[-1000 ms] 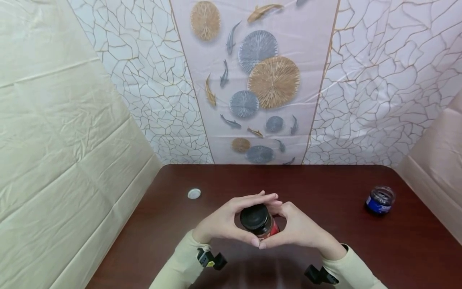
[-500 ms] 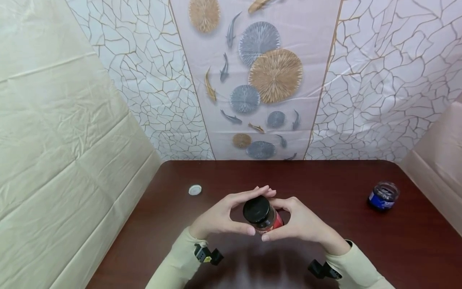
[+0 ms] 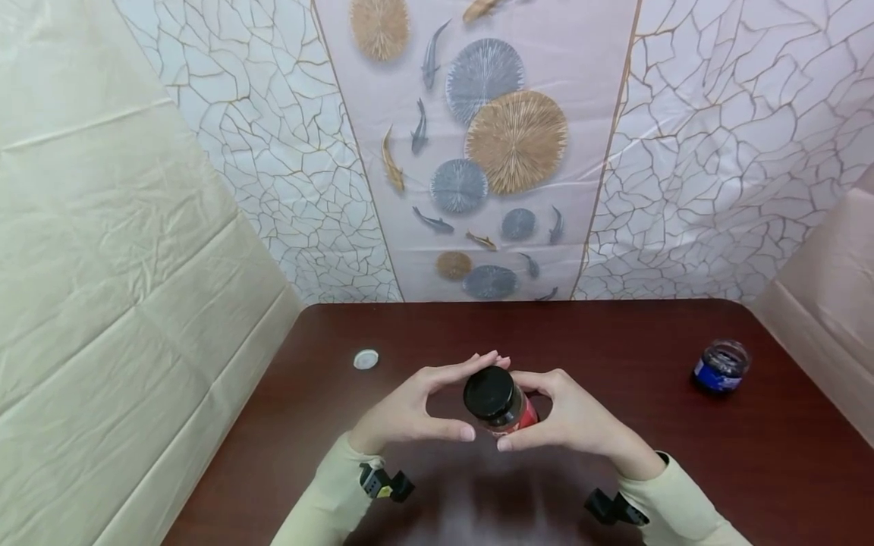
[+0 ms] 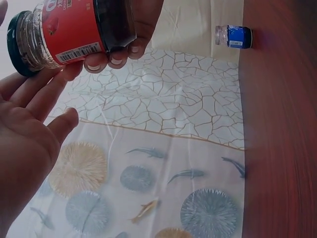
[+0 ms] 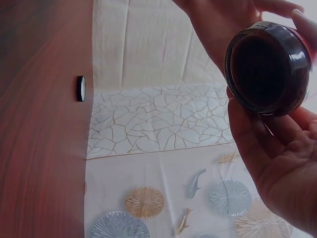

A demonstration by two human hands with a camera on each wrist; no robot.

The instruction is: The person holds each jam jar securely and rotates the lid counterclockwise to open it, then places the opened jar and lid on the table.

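A glass jar [image 3: 527,415] with a black lid [image 3: 488,393] and a red label is held up over the table, tilted. My right hand [image 3: 573,417] grips it, with curled fingertips showing along its lower side in the left wrist view. On the other side is my left hand [image 3: 410,413], its long fingers extended to the jar [image 4: 74,29] near the lid. The left thumb stands apart from the glass. In the right wrist view the dark base of the jar [image 5: 262,74] faces the camera, above the right palm [image 5: 292,173].
A small open jar [image 3: 721,368] with a blue label and dark contents stands on the brown table [image 3: 614,341] at the right. Toward the back left lies a loose lid [image 3: 366,359], pale inside face up. Patterned cloth hangs behind the table.
The left hand has drawn back leftward, its thumb moving away from the right thumb and the jar. The jar has shifted slightly right and up in view with the right hand.
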